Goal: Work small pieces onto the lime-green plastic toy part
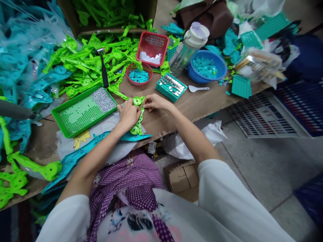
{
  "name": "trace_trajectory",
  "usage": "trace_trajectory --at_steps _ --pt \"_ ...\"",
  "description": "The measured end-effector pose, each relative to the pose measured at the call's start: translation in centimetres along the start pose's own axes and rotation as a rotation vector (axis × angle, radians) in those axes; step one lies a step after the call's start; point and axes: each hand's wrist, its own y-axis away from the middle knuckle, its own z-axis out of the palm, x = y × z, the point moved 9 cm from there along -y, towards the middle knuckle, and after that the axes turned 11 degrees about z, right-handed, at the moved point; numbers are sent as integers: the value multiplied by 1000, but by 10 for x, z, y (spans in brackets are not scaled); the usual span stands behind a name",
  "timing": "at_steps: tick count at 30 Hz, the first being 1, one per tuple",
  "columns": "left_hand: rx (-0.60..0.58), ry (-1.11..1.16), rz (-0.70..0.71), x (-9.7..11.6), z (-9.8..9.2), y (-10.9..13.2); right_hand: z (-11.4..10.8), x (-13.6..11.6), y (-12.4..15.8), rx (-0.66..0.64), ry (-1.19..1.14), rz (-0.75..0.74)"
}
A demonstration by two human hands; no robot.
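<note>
A bright green plastic part (137, 101) with round discs lies at the table's front edge, one disc between my hands and another lower end (136, 129) nearer to me. My left hand (128, 115) is closed over its middle, fingers wrapped on it. On the other side, my right hand (154, 102) pinches with thumb and fingertips right at the part's edge; whatever small thing is in the pinch is hidden. Left of my hands is a green tray (75, 116) with small metal pieces (103, 100) heaped at one end. Under my left forearm lies a long turquoise plastic part (83, 153).
Green parts (88, 64) pile up behind the tray, with a black-handled hammer (104, 69) on them. Beyond my hands stand red baskets (152, 47), a turquoise box of silver discs (171, 88), a bottle (188, 47), a blue bowl (219, 75) and a white spoon (199, 88).
</note>
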Motion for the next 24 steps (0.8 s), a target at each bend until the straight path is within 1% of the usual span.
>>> trace_trajectory --at_steps 3,6,8,10,13,16,20,24 --pt "-16 22 -5 -3 3 -1 0 -2 1 11 -2 -8" --pt "-37 109 -52 -12 8 -5 0 -3 2 18 0 -1" --pt "-48 163 -59 -14 9 -7 0 -3 4 26 10 8" --pt "-39 190 -47 -10 7 -6 0 -4 5 38 15 9" --pt "-32 168 -53 -1 3 1 -1 -5 5 52 12 2" --pt "-42 180 -41 8 5 9 -1 -4 5 58 7 7" --pt "1 218 54 17 11 13 -2 -2 3 78 21 17" --pt "-36 168 133 24 20 18 -2 -2 3 87 68 22"
